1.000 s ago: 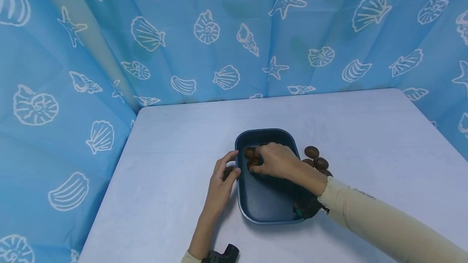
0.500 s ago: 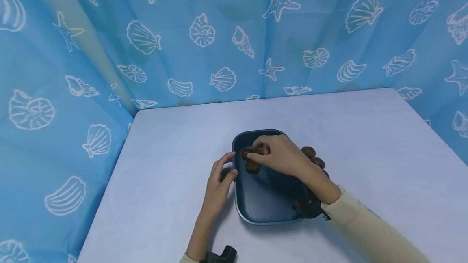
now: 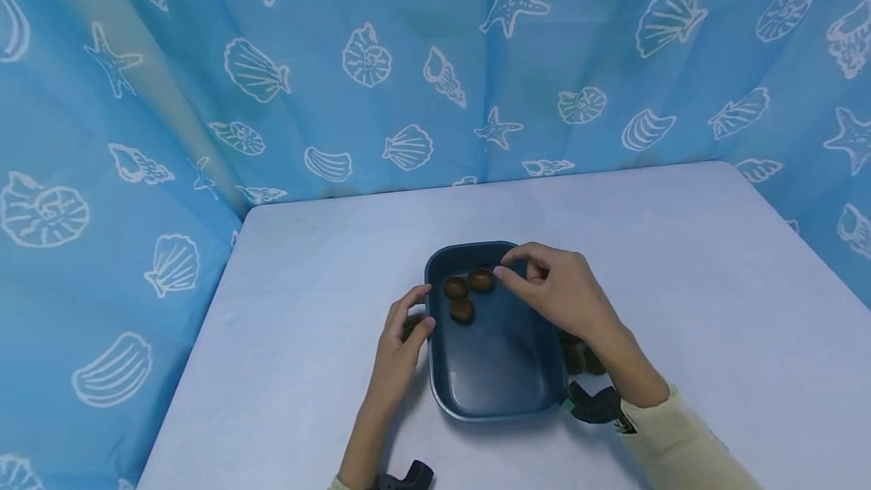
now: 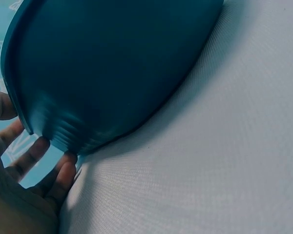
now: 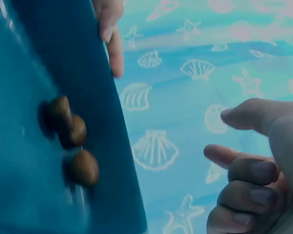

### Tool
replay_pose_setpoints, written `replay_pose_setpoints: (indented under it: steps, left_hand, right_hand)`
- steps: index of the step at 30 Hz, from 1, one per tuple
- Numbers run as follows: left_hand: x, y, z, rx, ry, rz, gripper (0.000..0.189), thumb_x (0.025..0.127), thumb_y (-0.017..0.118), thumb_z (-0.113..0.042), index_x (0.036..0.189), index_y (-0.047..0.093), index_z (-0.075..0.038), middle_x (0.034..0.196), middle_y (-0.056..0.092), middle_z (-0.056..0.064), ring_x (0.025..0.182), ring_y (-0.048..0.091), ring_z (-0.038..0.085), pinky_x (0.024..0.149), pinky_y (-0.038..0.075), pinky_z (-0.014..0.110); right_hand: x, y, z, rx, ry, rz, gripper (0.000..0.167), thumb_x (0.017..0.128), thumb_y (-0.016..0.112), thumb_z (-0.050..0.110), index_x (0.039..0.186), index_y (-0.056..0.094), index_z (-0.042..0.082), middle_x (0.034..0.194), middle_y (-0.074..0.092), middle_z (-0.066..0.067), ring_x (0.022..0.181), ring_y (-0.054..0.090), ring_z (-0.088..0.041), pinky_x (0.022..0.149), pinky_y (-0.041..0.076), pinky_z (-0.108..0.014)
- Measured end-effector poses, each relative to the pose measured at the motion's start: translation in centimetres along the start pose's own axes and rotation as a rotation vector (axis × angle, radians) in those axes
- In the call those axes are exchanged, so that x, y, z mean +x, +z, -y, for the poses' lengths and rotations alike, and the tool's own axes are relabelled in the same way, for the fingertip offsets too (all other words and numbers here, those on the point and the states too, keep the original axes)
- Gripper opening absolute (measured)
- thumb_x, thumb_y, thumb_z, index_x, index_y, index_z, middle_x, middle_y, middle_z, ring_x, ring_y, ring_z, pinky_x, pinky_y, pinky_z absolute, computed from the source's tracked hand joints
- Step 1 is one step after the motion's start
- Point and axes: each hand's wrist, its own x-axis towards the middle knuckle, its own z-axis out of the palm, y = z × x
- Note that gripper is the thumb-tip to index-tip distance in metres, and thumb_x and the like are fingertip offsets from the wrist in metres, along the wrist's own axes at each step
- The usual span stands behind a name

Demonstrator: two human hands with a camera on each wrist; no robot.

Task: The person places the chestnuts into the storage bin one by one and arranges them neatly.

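Observation:
Three glossy brown rounded nuts, like chestnuts (image 3: pixel 462 311), lie close together at the back left inside a dark blue rectangular tray (image 3: pixel 490 361). My left hand (image 3: pixel 396 342) is at the tray's left side, thumb and fingertips against its outer wall; in the left wrist view the fingers (image 4: pixel 33 152) press just below the rim. Over the tray's back right rim hovers my right hand (image 3: pixel 561 289), thumb and index finger apart with nothing between them. In the right wrist view its remaining fingers (image 5: pixel 241 197) are loosely bent, away from the nuts (image 5: pixel 85 168).
More brown nuts (image 3: pixel 593 361) lie on the white tabletop (image 3: pixel 327 286) just right of the tray, partly covered by the right wrist and its black strapped device (image 3: pixel 593 405). A blue curtain with white shell prints (image 3: pixel 408 59) hangs behind and left of the table.
My right hand has let go of a nut inside the tray and moved right, to the rim, uncovering the three nuts. The left hand stays at the tray's left side.

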Motion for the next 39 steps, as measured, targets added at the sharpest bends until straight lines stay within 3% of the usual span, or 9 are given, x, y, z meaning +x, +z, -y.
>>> replay_pose_setpoints:
  steps: [5,13,20,24,39]
  left_hand:
    - [-0.1,-0.2,-0.2,-0.002,0.007,-0.009,0.044,0.103,0.055,-0.025,0.146,0.051,-0.027,0.138,0.048,-0.002,0.116,0.058,0.021,0.101,0.045,0.045]
    - [0.1,0.1,-0.2,0.019,-0.012,-0.021,0.044,0.102,0.055,-0.025,0.146,0.051,-0.030,0.139,0.048,-0.004,0.117,0.057,0.022,0.102,0.045,0.046]
    - [0.0,0.4,-0.3,0.027,-0.003,-0.014,0.044,0.102,0.055,-0.024,0.146,0.051,-0.029,0.139,0.048,-0.003,0.117,0.057,0.022,0.102,0.045,0.047]
    - [0.0,0.3,-0.3,0.039,-0.006,-0.018,0.044,0.102,0.055,-0.025,0.145,0.052,-0.031,0.138,0.048,-0.006,0.117,0.057,0.021,0.101,0.045,0.045]
    - [-0.3,0.2,-0.1,0.020,0.011,-0.006,0.044,0.103,0.055,-0.024,0.146,0.050,-0.027,0.140,0.048,-0.003,0.118,0.057,0.022,0.102,0.044,0.047]
  right_hand:
    - [-0.2,-0.8,-0.9,-0.019,0.023,-0.030,0.032,0.094,0.067,0.045,0.111,0.071,0.018,0.055,0.033,0.003,0.047,0.035,-0.018,0.048,0.033,-0.031]
    - [-1.1,-1.1,-4.2,-0.108,0.118,-0.023,0.039,0.096,0.064,0.046,0.115,0.069,0.012,0.057,0.041,0.002,0.051,0.042,-0.018,0.051,0.038,-0.033]
    - [-3.3,-1.1,-6.9,-0.159,0.156,-0.136,0.031,0.094,0.069,0.038,0.109,0.072,0.011,0.059,0.042,0.004,0.052,0.040,-0.015,0.049,0.036,-0.029]
    - [-4.1,-1.7,-7.4,-0.165,0.159,-0.185,0.028,0.093,0.070,0.037,0.107,0.072,0.013,0.060,0.042,0.003,0.051,0.039,-0.015,0.046,0.032,-0.029]
    - [-7.3,-2.7,-9.8,-0.185,0.229,-0.193,0.033,0.093,0.071,0.037,0.110,0.072,0.008,0.061,0.044,0.002,0.053,0.038,-0.014,0.047,0.032,-0.028]
